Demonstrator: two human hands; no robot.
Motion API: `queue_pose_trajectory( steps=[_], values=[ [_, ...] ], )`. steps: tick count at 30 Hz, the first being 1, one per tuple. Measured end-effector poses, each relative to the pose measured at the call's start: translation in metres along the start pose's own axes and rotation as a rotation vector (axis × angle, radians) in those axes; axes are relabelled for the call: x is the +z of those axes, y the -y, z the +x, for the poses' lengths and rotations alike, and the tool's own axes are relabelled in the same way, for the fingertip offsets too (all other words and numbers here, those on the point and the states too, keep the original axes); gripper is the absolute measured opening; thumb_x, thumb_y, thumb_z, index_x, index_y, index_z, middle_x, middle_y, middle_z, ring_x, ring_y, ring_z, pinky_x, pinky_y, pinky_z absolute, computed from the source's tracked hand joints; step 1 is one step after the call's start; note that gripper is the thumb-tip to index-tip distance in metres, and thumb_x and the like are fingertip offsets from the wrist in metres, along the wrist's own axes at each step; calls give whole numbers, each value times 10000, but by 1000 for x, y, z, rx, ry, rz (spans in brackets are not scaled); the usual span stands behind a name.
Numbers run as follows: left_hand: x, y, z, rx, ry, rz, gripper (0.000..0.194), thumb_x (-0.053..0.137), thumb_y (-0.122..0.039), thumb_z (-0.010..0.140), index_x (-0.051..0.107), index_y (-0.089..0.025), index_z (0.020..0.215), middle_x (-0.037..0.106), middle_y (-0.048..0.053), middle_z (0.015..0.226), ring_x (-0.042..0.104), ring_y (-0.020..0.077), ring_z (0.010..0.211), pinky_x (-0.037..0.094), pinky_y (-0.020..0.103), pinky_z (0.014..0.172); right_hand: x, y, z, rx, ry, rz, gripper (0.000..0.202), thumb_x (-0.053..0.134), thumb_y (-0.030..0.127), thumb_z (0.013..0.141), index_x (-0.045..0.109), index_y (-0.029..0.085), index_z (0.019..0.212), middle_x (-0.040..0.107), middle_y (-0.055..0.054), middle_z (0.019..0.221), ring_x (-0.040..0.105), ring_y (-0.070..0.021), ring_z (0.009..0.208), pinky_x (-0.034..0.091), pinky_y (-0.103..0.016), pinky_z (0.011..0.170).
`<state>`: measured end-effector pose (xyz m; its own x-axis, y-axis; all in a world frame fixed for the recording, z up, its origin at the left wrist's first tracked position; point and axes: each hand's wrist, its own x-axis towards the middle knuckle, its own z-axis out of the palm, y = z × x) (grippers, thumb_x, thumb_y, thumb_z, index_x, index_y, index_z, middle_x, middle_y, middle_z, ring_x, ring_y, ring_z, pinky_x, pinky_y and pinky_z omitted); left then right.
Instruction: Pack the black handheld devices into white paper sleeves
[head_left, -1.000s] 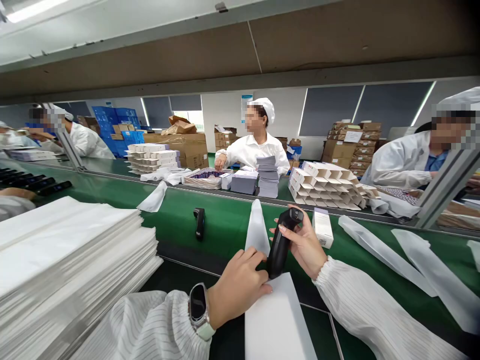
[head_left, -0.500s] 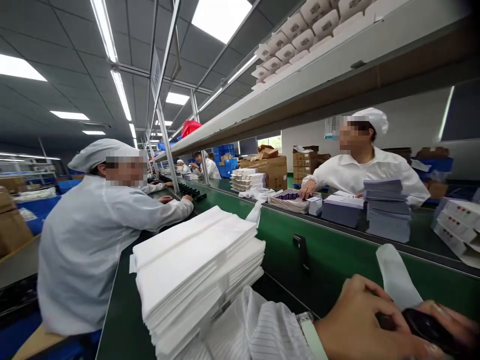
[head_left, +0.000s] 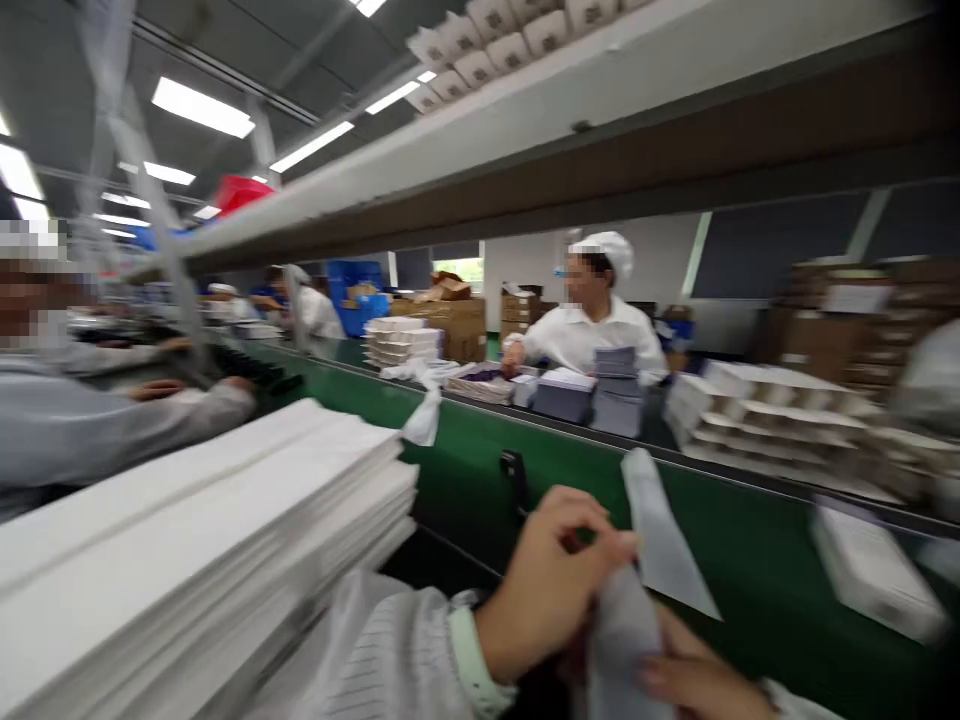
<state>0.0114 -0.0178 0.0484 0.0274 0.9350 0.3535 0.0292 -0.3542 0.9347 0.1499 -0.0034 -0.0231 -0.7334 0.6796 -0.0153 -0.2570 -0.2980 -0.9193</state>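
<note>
My left hand (head_left: pixel 551 585), in a white sleeve with a pale green cuff, pinches the top edge of a whitish sheet (head_left: pixel 622 640) at the lower middle of the view. Against the lower right side of that sheet, my right hand (head_left: pixel 701 665) has its fingers closed on it. Motion blurs both hands, and whatever lies behind the sheet is hidden. Another white sheet (head_left: pixel 664 540) lies on the green surface just beyond them. To the left rises a tall stack of folded white sheets (head_left: pixel 225 520).
A small black clip-like object (head_left: pixel 514 480) is on the green conveyor (head_left: pixel 465 470). A white box (head_left: pixel 877 570) lies at the right. Overhead runs a long shelf (head_left: pixel 525 120). One person (head_left: pixel 592 330) sits across the line; another's sleeve (head_left: pixel 112 420) is at left.
The view has swung right. My hands now show nearer the middle with a whitish sheet between them; the dark rounded object they held is out of sight.
</note>
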Motion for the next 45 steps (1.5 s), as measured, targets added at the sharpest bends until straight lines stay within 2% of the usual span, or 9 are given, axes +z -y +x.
queue_pose_trajectory(
  steps=[7,11,16,22,26,30,34,39,45],
  values=[
    [-14,28,21,3,30,314,207,378,-352,801,498,-194,862,479,17,886,465,130,799,374,208,652,-34,46,19,-247,-719,-1,372,562,380,651,476,177,951,589,-20,680,568,-163,609,464,-284,561],
    [-23,48,14,-119,487,540,256,407,-367,767,547,-155,742,503,1,719,471,114,654,361,193,565,-108,84,10,-443,-1132,-315,489,530,438,636,409,194,1043,594,-39,811,575,-173,695,465,-246,578],
    [-27,53,2,-222,719,633,345,507,-487,662,583,-169,769,517,5,782,473,131,710,347,173,535,-170,88,-23,-185,-1379,-637,526,452,461,646,388,167,1078,582,-117,854,576,-226,703,447,-320,586],
    [-25,63,3,-285,737,585,385,676,-439,483,592,-153,726,526,-13,683,451,110,609,322,163,483,-186,73,-32,63,-1435,-1106,551,566,407,539,469,164,1024,520,-173,945,458,-385,915,312,-510,742],
    [-23,72,5,-345,679,505,252,662,-341,530,613,-133,662,516,-24,585,453,96,552,317,160,459,-146,75,0,-85,-1190,-1508,480,410,418,689,369,201,1114,490,-106,1015,441,-281,976,334,-423,796],
    [-21,71,3,-338,602,520,217,658,-306,546,634,-122,658,522,-19,553,460,100,540,306,160,446,-78,54,52,-201,-712,-1438,318,359,373,749,428,228,1024,510,-54,955,486,-179,913,374,-290,765],
    [-16,64,-1,-223,589,641,115,626,-255,610,638,-148,648,558,-18,579,481,106,567,322,169,496,-42,28,99,-15,-643,-1423,285,429,434,708,530,224,871,532,-64,803,517,-224,790,369,-342,684],
    [-9,50,-5,-102,619,795,181,466,-146,732,624,-170,647,595,5,693,484,144,760,345,205,654,-59,19,121,7,-751,-1183,462,637,196,518,496,235,956,525,-50,771,525,-247,758,367,-384,668],
    [-10,53,-5,-120,504,811,90,462,-153,735,532,-200,768,528,-35,702,473,120,719,325,175,553,-77,32,94,-164,-730,-731,458,462,297,708,291,209,1124,549,-12,746,565,-159,687,444,-315,601]
  ],
)
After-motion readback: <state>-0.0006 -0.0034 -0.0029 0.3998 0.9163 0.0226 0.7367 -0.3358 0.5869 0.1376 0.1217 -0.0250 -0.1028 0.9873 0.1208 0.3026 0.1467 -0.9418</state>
